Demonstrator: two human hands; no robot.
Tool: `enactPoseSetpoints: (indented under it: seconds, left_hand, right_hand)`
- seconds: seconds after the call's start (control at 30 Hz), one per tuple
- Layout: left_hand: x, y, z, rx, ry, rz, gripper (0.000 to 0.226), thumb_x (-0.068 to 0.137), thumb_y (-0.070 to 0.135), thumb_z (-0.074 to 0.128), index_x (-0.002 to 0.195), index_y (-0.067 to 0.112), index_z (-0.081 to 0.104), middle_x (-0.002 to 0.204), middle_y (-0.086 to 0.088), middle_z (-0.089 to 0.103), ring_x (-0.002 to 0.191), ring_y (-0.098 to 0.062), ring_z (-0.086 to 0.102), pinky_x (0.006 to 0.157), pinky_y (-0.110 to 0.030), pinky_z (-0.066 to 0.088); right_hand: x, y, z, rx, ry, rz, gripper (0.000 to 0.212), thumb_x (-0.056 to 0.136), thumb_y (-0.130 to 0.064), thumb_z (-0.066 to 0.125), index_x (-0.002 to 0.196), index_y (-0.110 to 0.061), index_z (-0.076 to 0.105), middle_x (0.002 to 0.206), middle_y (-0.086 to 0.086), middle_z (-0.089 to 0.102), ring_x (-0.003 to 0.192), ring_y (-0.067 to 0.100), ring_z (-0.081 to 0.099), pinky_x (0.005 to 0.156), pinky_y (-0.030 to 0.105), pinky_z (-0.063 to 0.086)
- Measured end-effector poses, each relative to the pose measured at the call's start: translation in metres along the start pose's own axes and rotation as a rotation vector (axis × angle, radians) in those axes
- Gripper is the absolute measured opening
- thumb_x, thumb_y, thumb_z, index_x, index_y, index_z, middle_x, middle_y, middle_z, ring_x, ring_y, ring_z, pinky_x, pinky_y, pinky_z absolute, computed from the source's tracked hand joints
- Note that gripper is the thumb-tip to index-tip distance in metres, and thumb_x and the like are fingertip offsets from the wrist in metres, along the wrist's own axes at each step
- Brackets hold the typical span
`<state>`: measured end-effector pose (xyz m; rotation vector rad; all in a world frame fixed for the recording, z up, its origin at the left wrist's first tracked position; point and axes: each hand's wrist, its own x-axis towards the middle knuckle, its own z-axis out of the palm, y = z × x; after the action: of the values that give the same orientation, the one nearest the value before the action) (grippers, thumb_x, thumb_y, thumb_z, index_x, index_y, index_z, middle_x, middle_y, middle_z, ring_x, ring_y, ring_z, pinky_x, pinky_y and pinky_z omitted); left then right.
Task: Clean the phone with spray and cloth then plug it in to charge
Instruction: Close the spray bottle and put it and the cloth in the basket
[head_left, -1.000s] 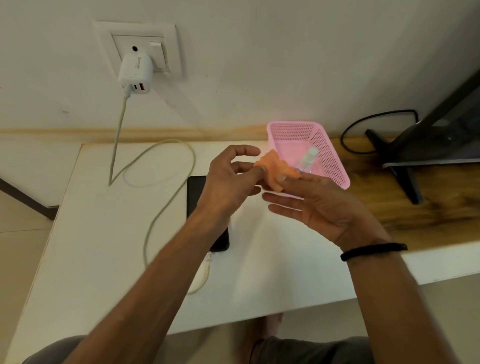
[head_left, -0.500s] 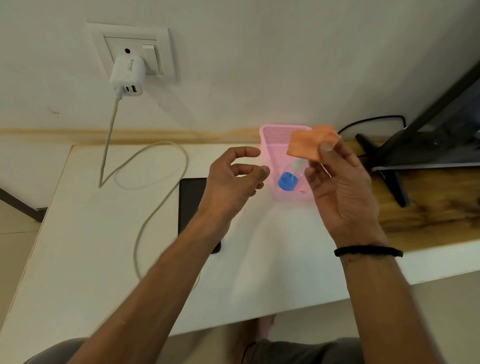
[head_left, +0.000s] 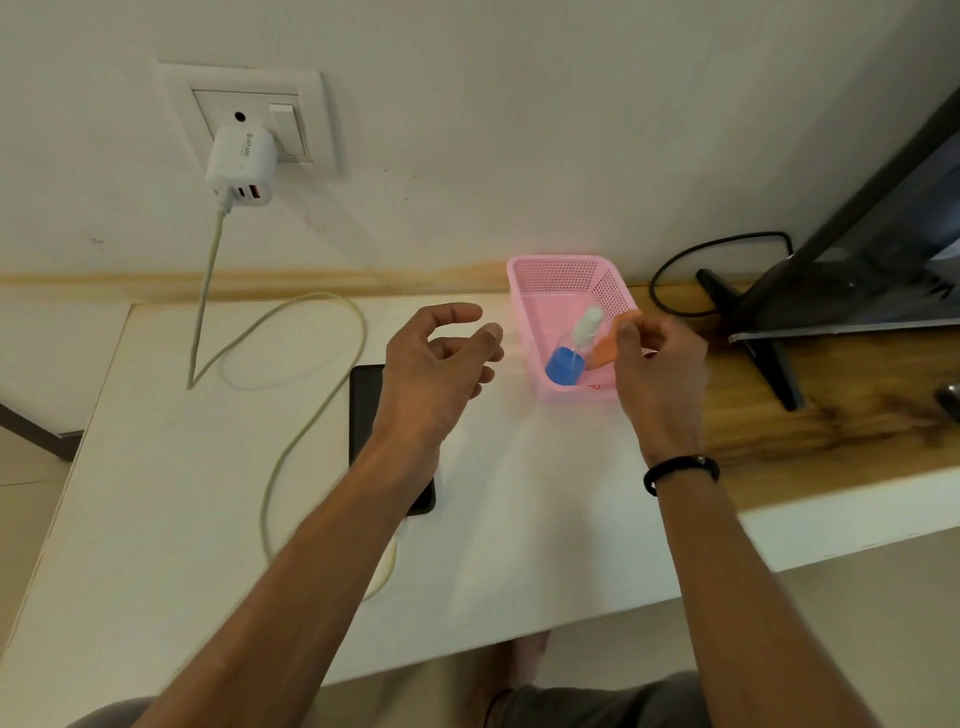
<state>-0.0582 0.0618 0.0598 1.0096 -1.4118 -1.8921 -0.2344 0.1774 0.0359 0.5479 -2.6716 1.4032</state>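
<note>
A black phone (head_left: 364, 410) lies flat on the white table (head_left: 519, 519), mostly hidden under my left forearm. A white cable (head_left: 306, 426) runs from the white charger (head_left: 240, 165) in the wall socket down to the phone's near end. My left hand (head_left: 441, 369) hovers above the phone with loosely curled fingers, holding nothing. My right hand (head_left: 660, 374) pinches the orange cloth (head_left: 605, 351) over the pink basket (head_left: 556, 280). A spray bottle (head_left: 569, 358) with blue liquid and a white cap lies inside the basket.
A dark monitor on a black stand (head_left: 753, 332) occupies the wooden desk (head_left: 831, 431) at the right, with a black cable (head_left: 675, 270) looping behind it. The wall socket plate (head_left: 311, 104) sits above the table's far left.
My right hand has carried the orange cloth from beside my left hand over to the basket and lowered it inside. My left hand let go of the cloth and stays above the phone.
</note>
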Motion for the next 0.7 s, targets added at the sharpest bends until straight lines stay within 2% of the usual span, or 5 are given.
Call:
enactPoseSetpoints:
  seconds: [0.2,0.33,0.43,0.53,0.7]
  left_hand:
    - [0.000,0.002,-0.003,-0.002,0.010,-0.003,0.023,0.091,0.029,0.076,0.113,0.025,0.070,0.080,0.003,0.080,0.065,-0.008,0.069,0.078,-0.029,0.060]
    - [-0.001,0.003,-0.004,-0.002,0.004,-0.011,0.023,0.092,0.029,0.076,0.113,0.025,0.070,0.080,0.003,0.080,0.065,-0.007,0.068,0.078,-0.029,0.059]
    - [-0.001,0.005,-0.006,-0.003,0.017,-0.013,0.022,0.092,0.029,0.076,0.113,0.024,0.070,0.081,0.002,0.080,0.066,-0.008,0.068,0.077,-0.029,0.059]
    - [0.000,0.005,-0.006,0.001,0.020,-0.017,0.022,0.093,0.028,0.075,0.113,0.024,0.070,0.082,0.002,0.080,0.066,-0.009,0.068,0.076,-0.028,0.059]
    - [0.000,0.005,-0.006,0.011,0.020,-0.022,0.022,0.094,0.027,0.074,0.115,0.024,0.069,0.085,0.000,0.079,0.068,-0.011,0.068,0.078,-0.030,0.059]
  right_hand:
    - [0.006,0.000,0.002,-0.025,-0.196,-0.023,0.053,0.112,-0.045,0.031,0.095,-0.017,0.072,0.091,0.001,0.067,0.069,0.007,0.058,0.053,0.017,0.041]
    - [0.006,0.001,0.003,-0.337,-0.193,-0.031,0.067,0.112,-0.048,0.025,0.094,-0.004,0.073,0.088,0.010,0.065,0.065,0.019,0.052,0.054,0.024,0.033]
    - [0.004,-0.002,0.002,-0.346,-0.133,-0.025,0.053,0.112,-0.045,0.032,0.088,-0.009,0.063,0.098,0.015,0.072,0.068,0.021,0.058,0.052,0.021,0.033]
    - [0.007,-0.003,-0.002,-0.294,-0.227,-0.027,0.023,0.106,-0.025,0.052,0.110,-0.008,0.067,0.130,0.014,0.071,0.098,0.028,0.070,0.073,0.033,0.059]
    - [0.005,-0.004,-0.011,-0.321,-0.437,-0.019,0.046,0.092,-0.015,0.073,0.137,-0.017,0.061,0.132,0.006,0.069,0.103,0.018,0.061,0.091,0.037,0.053]
